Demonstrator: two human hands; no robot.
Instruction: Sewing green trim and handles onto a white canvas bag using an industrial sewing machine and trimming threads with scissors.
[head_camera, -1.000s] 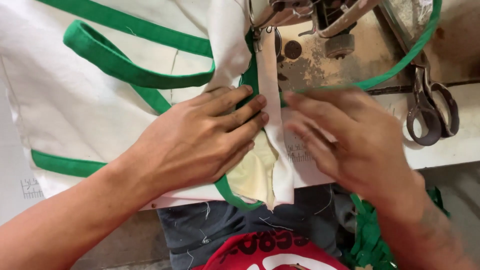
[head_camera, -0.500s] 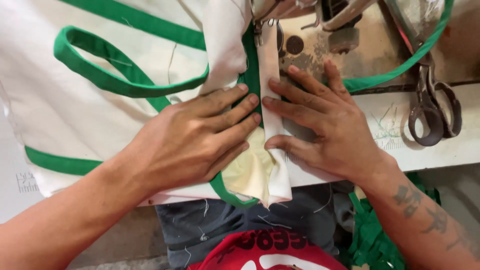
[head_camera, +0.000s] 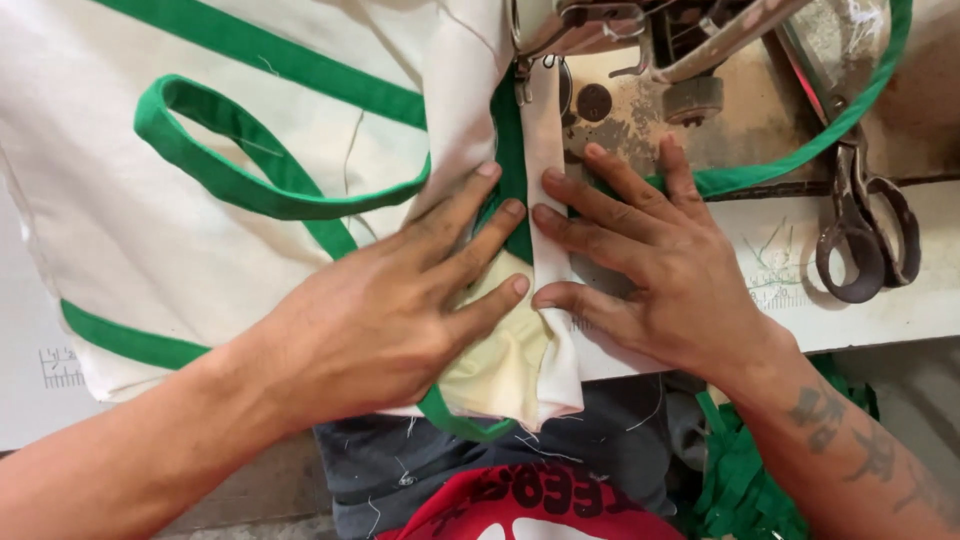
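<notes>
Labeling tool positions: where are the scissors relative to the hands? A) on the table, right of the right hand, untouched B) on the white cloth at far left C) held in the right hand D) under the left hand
A: the scissors lie on the table edge beyond the right hand, which presses flat on the cloth beside the left hand; neither touches them.

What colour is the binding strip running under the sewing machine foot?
Green, on the binding strip between cream fabric panels; head view shows it.
</notes>
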